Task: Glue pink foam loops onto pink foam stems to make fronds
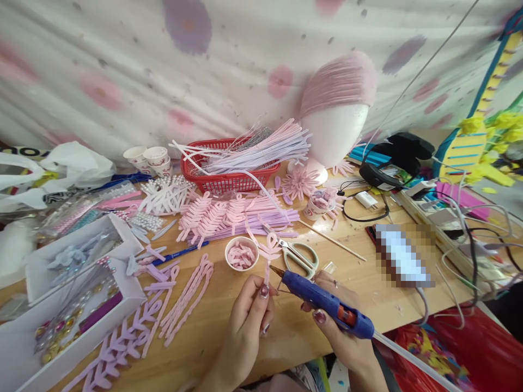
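Note:
Between thumb and fingers, my left hand (253,316) pinches the lower stem of a pink pipe-cleaner sprig (269,247), which stands upright with a loop on top and short leaves at its sides. My right hand (341,321) is wrapped round a blue hot glue gun (327,302) with a clear glue stick (412,359) running out of its back. The gun's nozzle lies right at the sprig's stem; whether it touches I cannot tell. Just beyond are a paper cup of short pink pieces (242,255) and pale-handled scissors (300,257).
Finished pink sprigs (212,215) lie before a red basket (232,182) of pipe cleaners. White boxes (134,296) of beads and purple sprigs (118,348) are at left. A foam head (343,130), a phone (402,256), a power strip (443,228) and cables stand right.

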{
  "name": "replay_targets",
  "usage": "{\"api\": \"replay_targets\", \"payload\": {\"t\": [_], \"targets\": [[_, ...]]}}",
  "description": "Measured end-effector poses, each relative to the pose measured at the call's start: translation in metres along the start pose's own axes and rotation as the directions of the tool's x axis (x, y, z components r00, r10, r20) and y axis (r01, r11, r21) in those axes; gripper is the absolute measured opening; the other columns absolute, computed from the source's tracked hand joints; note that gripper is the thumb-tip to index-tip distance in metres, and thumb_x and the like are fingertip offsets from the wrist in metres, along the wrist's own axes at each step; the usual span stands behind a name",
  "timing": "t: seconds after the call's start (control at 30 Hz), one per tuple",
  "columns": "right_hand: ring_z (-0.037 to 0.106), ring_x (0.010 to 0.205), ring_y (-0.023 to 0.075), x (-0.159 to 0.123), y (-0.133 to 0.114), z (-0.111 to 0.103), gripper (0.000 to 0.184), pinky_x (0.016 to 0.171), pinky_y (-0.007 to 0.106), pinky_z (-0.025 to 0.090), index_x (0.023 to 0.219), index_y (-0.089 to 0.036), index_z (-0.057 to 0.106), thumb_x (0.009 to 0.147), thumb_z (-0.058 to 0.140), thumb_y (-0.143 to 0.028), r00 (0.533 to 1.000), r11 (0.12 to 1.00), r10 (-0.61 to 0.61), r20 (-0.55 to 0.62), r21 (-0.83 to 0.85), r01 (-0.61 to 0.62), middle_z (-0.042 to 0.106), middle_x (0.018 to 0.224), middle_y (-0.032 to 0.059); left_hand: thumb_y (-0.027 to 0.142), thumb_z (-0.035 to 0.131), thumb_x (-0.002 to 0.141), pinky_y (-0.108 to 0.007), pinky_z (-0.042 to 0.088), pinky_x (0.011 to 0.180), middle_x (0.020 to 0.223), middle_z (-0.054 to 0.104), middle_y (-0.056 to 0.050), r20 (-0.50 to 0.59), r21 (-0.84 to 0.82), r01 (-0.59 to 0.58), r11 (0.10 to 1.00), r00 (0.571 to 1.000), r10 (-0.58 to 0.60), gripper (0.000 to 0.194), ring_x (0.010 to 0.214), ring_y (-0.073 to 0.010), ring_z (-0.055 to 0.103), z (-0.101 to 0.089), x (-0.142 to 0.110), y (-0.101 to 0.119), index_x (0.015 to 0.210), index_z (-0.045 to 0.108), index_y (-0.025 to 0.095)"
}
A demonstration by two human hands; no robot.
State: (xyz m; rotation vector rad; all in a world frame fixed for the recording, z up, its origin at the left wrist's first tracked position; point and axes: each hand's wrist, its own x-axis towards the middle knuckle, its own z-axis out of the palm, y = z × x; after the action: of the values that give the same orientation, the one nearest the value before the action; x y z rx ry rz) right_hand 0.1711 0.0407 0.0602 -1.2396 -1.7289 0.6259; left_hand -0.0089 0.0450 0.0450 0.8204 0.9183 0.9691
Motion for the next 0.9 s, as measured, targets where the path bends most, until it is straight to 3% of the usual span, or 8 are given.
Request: {"api": "replay_targets", "payload": {"t": [0.2, 0.33, 0.4, 0.53, 0.8, 0.9], "targets": [[0.06, 0.063, 0.02, -0.003, -0.002, -0.009, 0.045, 0.059, 0.031, 0.043, 0.069, -0.021, 0.063, 0.093, 0.05, -0.056, 0.999, 1.0, 0.017, 0.037, 0.008, -0.018, 0.061, 0.064, 0.0022, 0.06, 0.054, 0.091, -0.022, 0.021, 0.045, 0.052, 0.033, 0.009, -0.035, -0.004, 0.011, 1.0, 0.999, -0.012, 0.042, 0.046, -0.008, 0.024, 0.0, 0.0, 0.001, 0.083, 0.053, 0.02], [0.062, 0.064, 0.0205, -0.006, 0.011, -0.027, 0.036, 0.057, 0.031, 0.045, 0.074, -0.021, 0.065, 0.092, 0.054, -0.05, 0.993, 0.992, 0.107, -0.047, -0.069, -0.11, 0.066, 0.07, 0.0036, 0.065, 0.058, 0.087, -0.02, 0.02, 0.043, 0.053, 0.031, 0.01, -0.092, -0.052, -0.001, 0.999, 0.996, -0.004, 0.046, 0.045, -0.0065, 0.021, -0.002, -0.002, 0.002, 0.083, 0.053, 0.019], [0.06, 0.059, 0.02, -0.007, 0.025, -0.038, 0.036, 0.053, 0.03, 0.044, 0.072, -0.021, 0.064, 0.09, 0.054, -0.051, 0.964, 0.957, 0.21, -0.165, -0.167, -0.237, 0.065, 0.066, 0.0031, 0.066, 0.06, 0.084, -0.019, 0.018, 0.042, 0.054, 0.028, 0.011, -0.131, -0.086, -0.001, 0.996, 0.991, -0.01, 0.047, 0.044, -0.0054, 0.019, -0.006, -0.004, 0.002, 0.084, 0.053, 0.02], [0.058, 0.053, 0.0216, -0.008, 0.053, -0.055, 0.041, 0.049, 0.031, 0.042, 0.065, -0.023, 0.06, 0.084, 0.053, -0.059, 0.856, 0.834, 0.368, -0.363, -0.278, -0.476, 0.062, 0.056, 0.0024, 0.064, 0.063, 0.083, -0.016, 0.016, 0.041, 0.055, 0.028, 0.012, -0.209, -0.132, -0.02, 0.991, 0.978, -0.008, 0.046, 0.042, -0.0035, 0.019, -0.016, -0.009, 0.002, 0.084, 0.052, 0.02], [0.065, 0.072, 0.0296, -0.007, 0.069, -0.058, 0.05, 0.063, 0.037, 0.048, 0.083, -0.021, 0.062, 0.081, 0.046, -0.068, 0.79, 0.68, 0.497, -0.359, -0.404, -0.612, 0.07, 0.075, 0.0096, 0.06, 0.07, 0.08, -0.014, 0.02, 0.039, 0.052, 0.035, 0.011, -0.294, -0.176, -0.062, 0.982, 0.956, 0.008, 0.044, 0.039, -0.0026, 0.024, -0.026, -0.019, 0.004, 0.082, 0.054, 0.019], [0.067, 0.075, 0.0321, -0.023, 0.064, -0.069, 0.055, 0.066, 0.04, 0.05, 0.086, -0.02, 0.062, 0.073, 0.056, -0.073, 0.744, 0.55, 0.537, -0.398, -0.504, -0.666, 0.07, 0.079, 0.013, 0.059, 0.073, 0.077, -0.014, 0.02, 0.039, 0.053, 0.035, 0.011, -0.337, -0.179, -0.089, 0.98, 0.941, 0.024, 0.045, 0.04, -0.0027, 0.024, -0.028, -0.021, 0.005, 0.08, 0.053, 0.019]]}}
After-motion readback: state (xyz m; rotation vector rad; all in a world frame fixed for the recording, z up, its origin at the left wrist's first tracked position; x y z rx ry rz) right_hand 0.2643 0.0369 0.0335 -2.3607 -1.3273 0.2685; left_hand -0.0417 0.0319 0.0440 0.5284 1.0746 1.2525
